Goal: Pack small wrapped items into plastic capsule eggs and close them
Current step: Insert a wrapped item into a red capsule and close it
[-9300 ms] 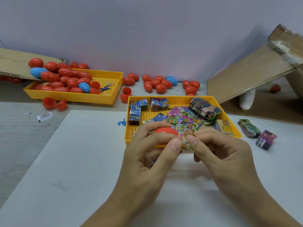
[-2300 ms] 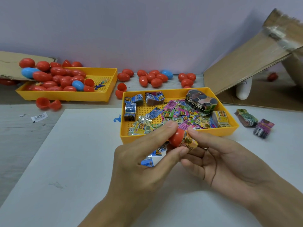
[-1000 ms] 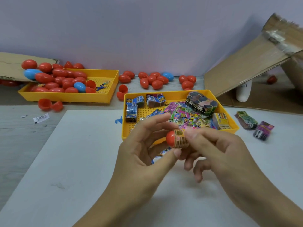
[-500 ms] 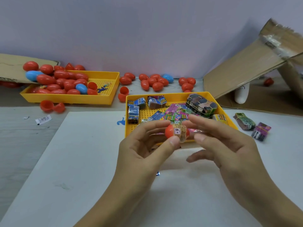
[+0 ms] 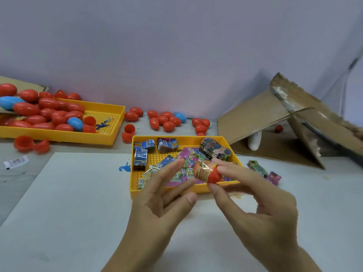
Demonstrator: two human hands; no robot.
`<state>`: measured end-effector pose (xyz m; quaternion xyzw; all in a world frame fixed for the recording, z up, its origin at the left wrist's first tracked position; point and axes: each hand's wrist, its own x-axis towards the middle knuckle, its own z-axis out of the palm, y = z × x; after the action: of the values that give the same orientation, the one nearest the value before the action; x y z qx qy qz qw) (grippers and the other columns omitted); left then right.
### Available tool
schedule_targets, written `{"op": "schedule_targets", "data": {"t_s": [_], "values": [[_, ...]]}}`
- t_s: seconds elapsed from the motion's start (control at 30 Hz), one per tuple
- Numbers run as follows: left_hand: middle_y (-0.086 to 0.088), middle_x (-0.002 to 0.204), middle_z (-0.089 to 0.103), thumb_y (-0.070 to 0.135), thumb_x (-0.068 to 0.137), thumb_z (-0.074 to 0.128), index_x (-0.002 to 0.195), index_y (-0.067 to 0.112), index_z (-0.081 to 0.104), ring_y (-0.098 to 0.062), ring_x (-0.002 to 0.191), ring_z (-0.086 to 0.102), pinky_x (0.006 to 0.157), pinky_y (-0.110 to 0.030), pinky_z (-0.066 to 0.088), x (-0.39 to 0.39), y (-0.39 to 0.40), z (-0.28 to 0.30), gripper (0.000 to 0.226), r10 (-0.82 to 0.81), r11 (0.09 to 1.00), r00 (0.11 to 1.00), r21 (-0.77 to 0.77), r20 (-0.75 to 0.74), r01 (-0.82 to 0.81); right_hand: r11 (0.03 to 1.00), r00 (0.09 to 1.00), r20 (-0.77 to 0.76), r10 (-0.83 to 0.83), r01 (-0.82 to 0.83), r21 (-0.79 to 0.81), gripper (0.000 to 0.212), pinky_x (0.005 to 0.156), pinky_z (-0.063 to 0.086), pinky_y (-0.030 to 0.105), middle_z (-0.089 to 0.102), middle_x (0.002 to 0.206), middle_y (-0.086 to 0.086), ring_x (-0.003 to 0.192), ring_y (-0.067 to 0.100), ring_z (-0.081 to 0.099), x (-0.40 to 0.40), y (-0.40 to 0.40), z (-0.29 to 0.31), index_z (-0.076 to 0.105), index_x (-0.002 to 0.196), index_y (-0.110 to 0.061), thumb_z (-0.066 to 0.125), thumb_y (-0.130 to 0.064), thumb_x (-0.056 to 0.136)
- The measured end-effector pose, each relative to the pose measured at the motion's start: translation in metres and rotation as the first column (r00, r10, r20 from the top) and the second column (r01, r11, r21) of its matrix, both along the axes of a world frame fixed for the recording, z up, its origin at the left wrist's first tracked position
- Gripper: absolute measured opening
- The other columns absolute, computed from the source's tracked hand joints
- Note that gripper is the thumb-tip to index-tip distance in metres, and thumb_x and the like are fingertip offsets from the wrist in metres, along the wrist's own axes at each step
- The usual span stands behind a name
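Note:
My right hand (image 5: 261, 209) pinches a red capsule egg half (image 5: 214, 176) between forefinger and thumb. A small orange wrapped item (image 5: 202, 171) sticks out of its open end toward the left. My left hand (image 5: 163, 195) hovers just left of it with straight, spread fingers and holds nothing. Both hands are above the front edge of the near yellow tray (image 5: 135, 190), which holds several small wrapped items (image 5: 141, 156).
A far yellow tray (image 5: 110, 139) at the left is piled with closed red and blue eggs (image 5: 49, 104). Loose eggs (image 5: 165, 120) and open halves (image 5: 128, 132) lie behind the near tray. Two wrapped packets (image 5: 257, 168) and a cardboard box (image 5: 265, 116) sit right. White sheet (image 5: 78, 193) underneath.
The egg half with the item has passed from my left hand to my right and turned round. My left hand has let go and spread its fingers.

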<state>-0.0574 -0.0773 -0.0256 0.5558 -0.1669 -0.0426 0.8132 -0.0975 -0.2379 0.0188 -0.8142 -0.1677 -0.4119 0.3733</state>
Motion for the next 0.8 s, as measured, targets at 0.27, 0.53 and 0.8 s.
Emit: {"op": "schedule_targets", "data": {"t_s": [0.27,0.53,0.8], "values": [[0.003,0.117,0.073,0.013,0.072,0.084,0.108,0.012,0.071,-0.026,0.094,0.074,0.088,-0.031,0.056,0.005,-0.002,-0.001,0.039,0.000,0.999,0.998,-0.046,-0.066,-0.003,0.778,0.787,0.384,-0.483,0.587,-0.224,0.019,0.094,0.048,0.030,0.068,0.121,0.009,0.114,0.024,0.063,0.045,-0.111,0.108,0.070,0.113,-0.011,0.067,-0.015,0.095],[-0.008,0.103,0.076,0.005,0.062,0.068,0.089,-0.005,0.072,-0.034,0.083,0.075,0.067,-0.034,0.062,0.009,-0.001,-0.004,0.029,-0.010,0.999,0.995,-0.044,-0.102,0.005,0.952,0.898,-0.348,-0.269,0.303,0.046,0.016,0.051,0.035,0.009,0.058,0.052,-0.012,0.050,0.002,0.049,0.024,-0.045,0.078,0.074,0.069,-0.025,0.069,-0.035,0.081],[-0.022,0.057,0.066,0.000,0.076,0.073,0.068,0.006,0.071,-0.034,0.051,0.065,0.050,-0.031,0.056,0.006,0.004,-0.003,0.010,0.200,0.979,0.980,0.050,-0.008,-0.199,0.717,0.792,-0.479,0.379,0.076,0.693,0.026,0.044,0.038,0.019,0.054,0.046,-0.003,0.041,0.007,0.045,0.027,0.049,-0.026,0.075,0.076,-0.005,0.073,-0.031,0.080]]}}
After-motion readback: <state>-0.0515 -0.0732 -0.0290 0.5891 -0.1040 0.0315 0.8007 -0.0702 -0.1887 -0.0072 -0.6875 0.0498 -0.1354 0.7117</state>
